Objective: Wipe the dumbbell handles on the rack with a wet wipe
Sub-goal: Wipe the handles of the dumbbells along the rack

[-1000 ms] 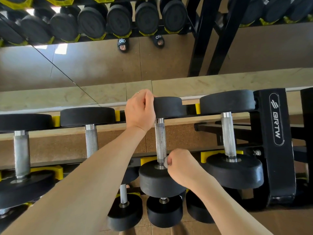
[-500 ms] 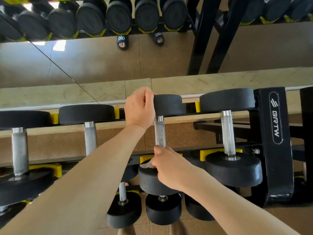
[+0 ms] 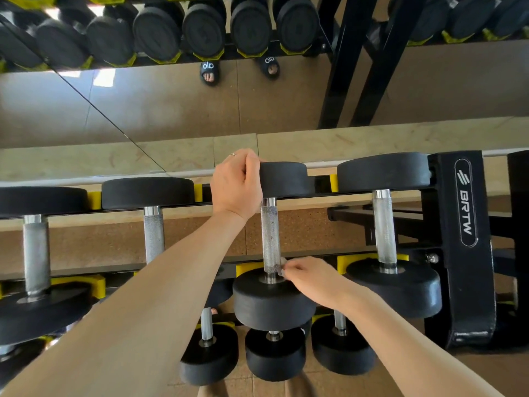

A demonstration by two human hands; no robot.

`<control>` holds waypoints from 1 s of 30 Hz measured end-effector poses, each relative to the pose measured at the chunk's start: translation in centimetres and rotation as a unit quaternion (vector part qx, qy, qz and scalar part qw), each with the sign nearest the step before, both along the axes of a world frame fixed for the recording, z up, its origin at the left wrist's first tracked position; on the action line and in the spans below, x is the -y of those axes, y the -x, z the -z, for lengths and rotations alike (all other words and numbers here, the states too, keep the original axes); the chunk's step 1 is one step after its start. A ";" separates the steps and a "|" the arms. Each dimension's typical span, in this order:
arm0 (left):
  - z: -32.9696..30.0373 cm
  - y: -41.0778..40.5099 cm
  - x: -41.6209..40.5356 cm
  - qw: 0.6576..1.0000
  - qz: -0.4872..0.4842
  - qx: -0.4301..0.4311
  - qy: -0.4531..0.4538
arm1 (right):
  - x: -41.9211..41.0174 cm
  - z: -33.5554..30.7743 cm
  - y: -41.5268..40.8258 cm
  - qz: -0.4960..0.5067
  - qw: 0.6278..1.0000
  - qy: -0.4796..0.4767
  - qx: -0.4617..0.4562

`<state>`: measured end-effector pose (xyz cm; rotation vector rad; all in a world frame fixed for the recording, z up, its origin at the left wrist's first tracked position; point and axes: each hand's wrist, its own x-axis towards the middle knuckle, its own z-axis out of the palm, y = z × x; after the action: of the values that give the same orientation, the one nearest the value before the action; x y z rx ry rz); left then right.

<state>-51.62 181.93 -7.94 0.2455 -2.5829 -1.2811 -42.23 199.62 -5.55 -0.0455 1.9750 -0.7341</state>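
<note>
Several black dumbbells with knurled steel handles lie across the top tier of the rack (image 3: pixel 463 253). My left hand (image 3: pixel 237 183) grips the far head of the middle dumbbell (image 3: pixel 286 179). My right hand (image 3: pixel 309 275) pinches a small wet wipe (image 3: pixel 282 266) against the near end of that dumbbell's handle (image 3: pixel 270 233), just above its near head (image 3: pixel 272 299). Most of the wipe is hidden under my fingers.
Neighbouring handles stand at the left (image 3: pixel 154 236) and the right (image 3: pixel 385 227). Smaller dumbbells (image 3: pixel 274 356) sit on the lower tier. A mirror (image 3: pixel 171 104) behind the rack reflects more dumbbells and two sandalled feet. The rack's black end plate reads BRTW.
My right hand slid up the handle with the wipe, then came back down to its near end. My left hand stayed on the far head.
</note>
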 end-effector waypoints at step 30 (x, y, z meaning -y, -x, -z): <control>-0.7 -0.3 -0.4 0.998 -0.029 0.044 0.015 | 7.3 -1.0 -3.5 -0.240 0.931 -0.139 -0.235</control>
<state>-51.37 182.34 -7.27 0.3765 -2.6460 -1.2368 -38.75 192.34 -4.53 -0.5595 2.3706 -0.1175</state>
